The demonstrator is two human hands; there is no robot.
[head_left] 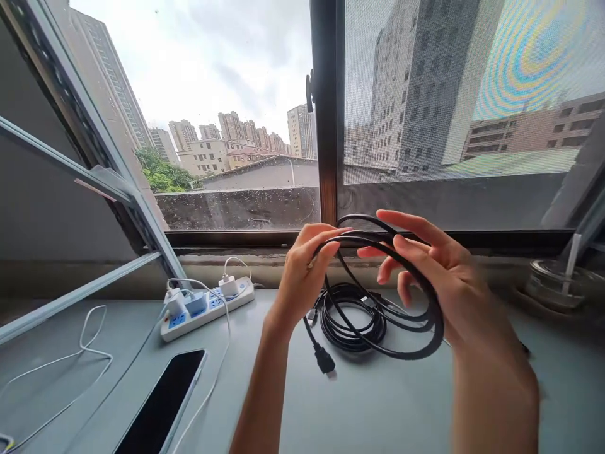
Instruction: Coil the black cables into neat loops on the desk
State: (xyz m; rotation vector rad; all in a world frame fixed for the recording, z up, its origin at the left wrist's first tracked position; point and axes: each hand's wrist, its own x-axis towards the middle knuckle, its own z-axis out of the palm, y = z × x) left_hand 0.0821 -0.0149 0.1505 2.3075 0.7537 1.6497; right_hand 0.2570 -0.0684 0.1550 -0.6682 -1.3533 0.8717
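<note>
A long black cable [416,343] is partly looped in the air between both hands. My left hand [305,271] pinches the loops at their upper left, fingers curled around the strands. My right hand [435,265] has its fingers stretched out with the loops draped over them and around the palm. The rest of the cable lies as a flat coil [350,318] on the grey sill [378,403] beneath the hands. One black plug end [324,359] hangs down just above the sill.
A white power strip [208,306] with white chargers plugged in lies to the left, its white leads trailing over the sill. A dark phone [163,403] lies face up at lower left. A glass jar [553,284] stands at far right. The window frame [326,126] runs behind.
</note>
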